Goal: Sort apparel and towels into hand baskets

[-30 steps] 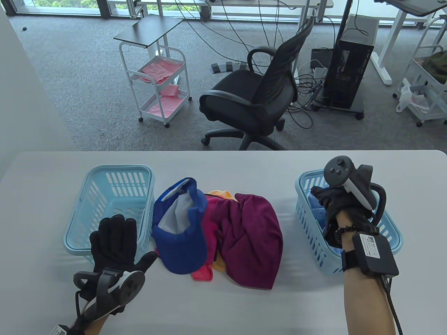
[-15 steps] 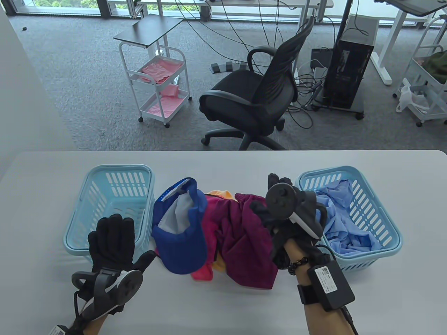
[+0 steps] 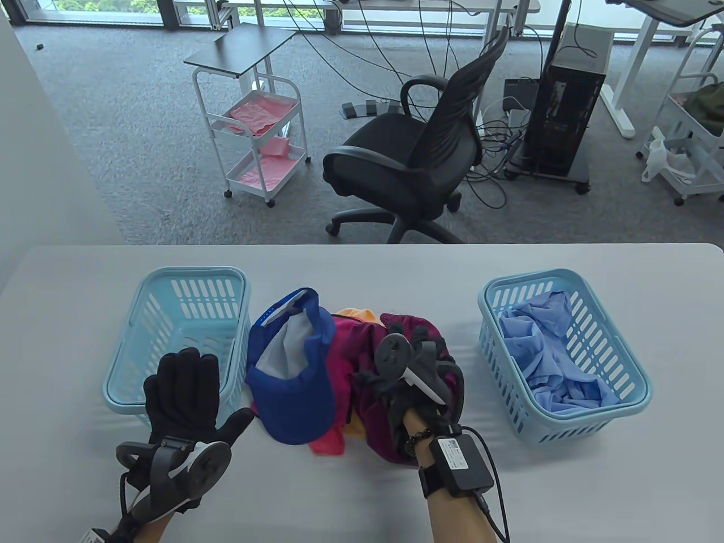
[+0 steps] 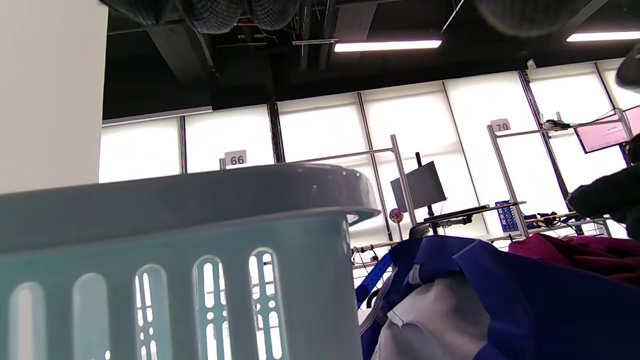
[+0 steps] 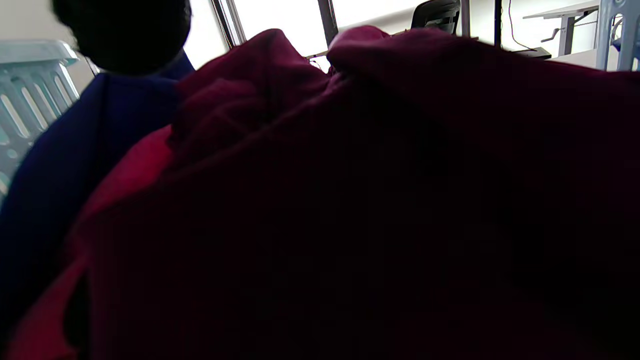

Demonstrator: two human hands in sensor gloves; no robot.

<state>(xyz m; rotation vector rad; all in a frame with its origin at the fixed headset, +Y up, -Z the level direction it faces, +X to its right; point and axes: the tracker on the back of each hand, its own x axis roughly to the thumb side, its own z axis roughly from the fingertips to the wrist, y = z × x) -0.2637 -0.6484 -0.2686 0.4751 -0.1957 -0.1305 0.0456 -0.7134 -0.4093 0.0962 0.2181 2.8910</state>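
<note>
A long pale grey table [image 3: 362, 271] carries everything. On it stand two light blue slotted plastic hand baskets: the left basket [image 3: 169, 390] with nothing visible inside it, and the right basket [image 3: 633, 390] holding one crumpled light blue garment [image 3: 543, 350]. Between the two baskets lies a heap of cloth: a maroon garment [image 3: 367, 350] on the right of the heap, a royal blue cap with a grey lining [image 3: 294, 390] on its left just beside the left basket, a bright pink cloth [image 3: 328, 444] and an orange cloth [image 3: 356, 313] showing from under them.

The right hand [image 3: 404, 376] in its black glove lies on top of the maroon garment, fingers down in the fabric; the tracker hides the fingers, so I cannot tell whether they grip the cloth or only rest on it. The left hand [image 3: 181, 393] is spread flat, fingers wide and holding nothing, over the near rim of the left basket, with the cap just to its right.

The left wrist view adds the basket's outer wall [image 4: 175, 280] close up, the cap's lining [image 4: 430, 320] beside it, and the maroon garment [image 4: 575, 252] behind. The right wrist view is almost filled by dark maroon fabric [image 5: 380, 200], with the blue cap [image 5: 55, 175] and a corner of the left basket [image 5: 30, 90] at its left.

Beyond the table stand one black office chair [image 3: 418, 153] and one white cart [image 3: 254, 130].
</note>
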